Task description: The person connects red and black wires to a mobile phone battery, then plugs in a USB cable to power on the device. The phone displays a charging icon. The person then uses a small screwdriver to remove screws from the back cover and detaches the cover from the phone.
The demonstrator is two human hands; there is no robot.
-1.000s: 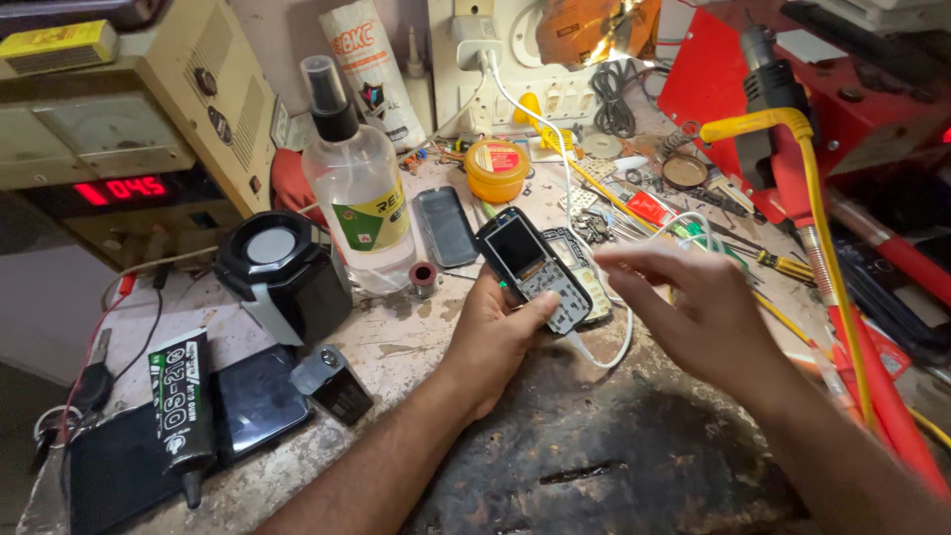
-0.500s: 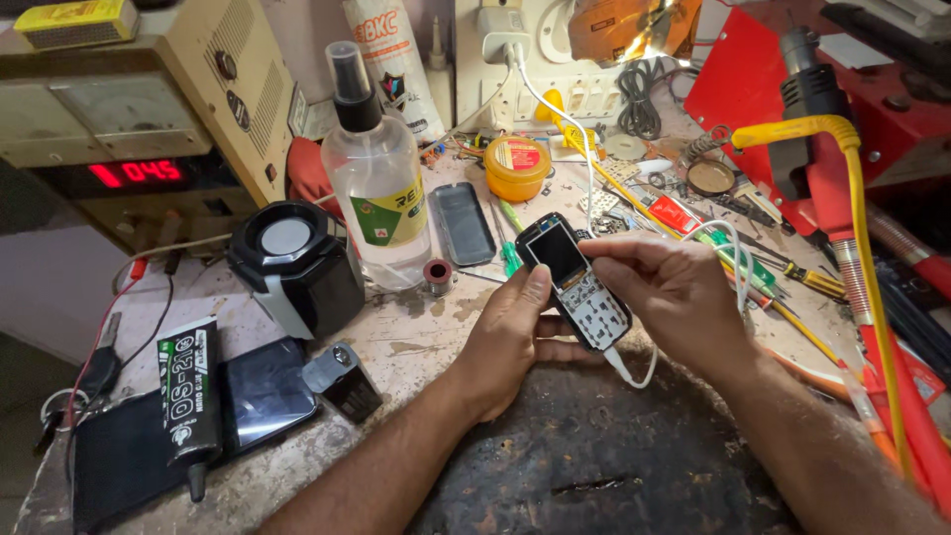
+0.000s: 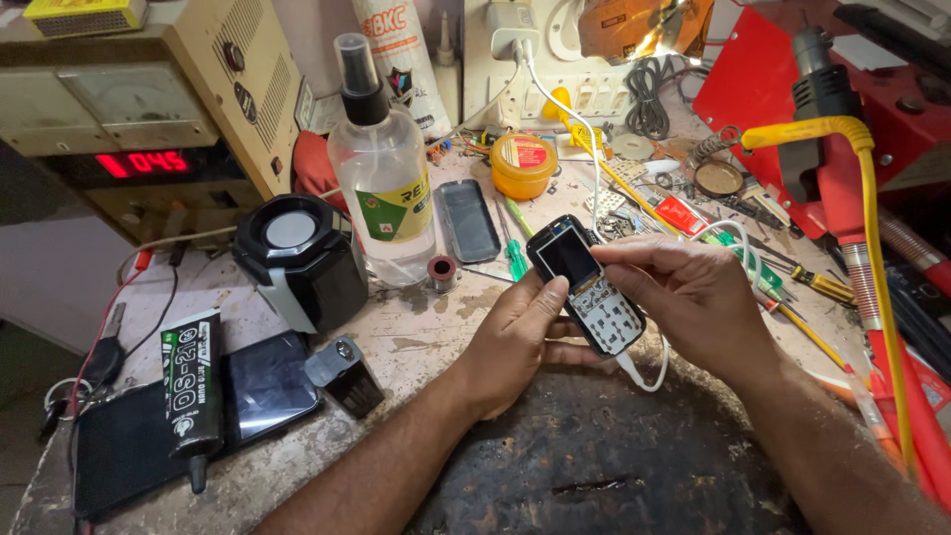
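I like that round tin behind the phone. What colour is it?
The tin is orange-yellow with a red label on its lid, seen best in the head view.

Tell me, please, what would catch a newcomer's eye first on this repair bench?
At the centre, the left hand and right hand hold a small black keypad phone with its keypad cover off and a white cable plugged into its lower end. To the left stand a clear spray bottle and a black speaker, with a power supply's red digits glowing behind.
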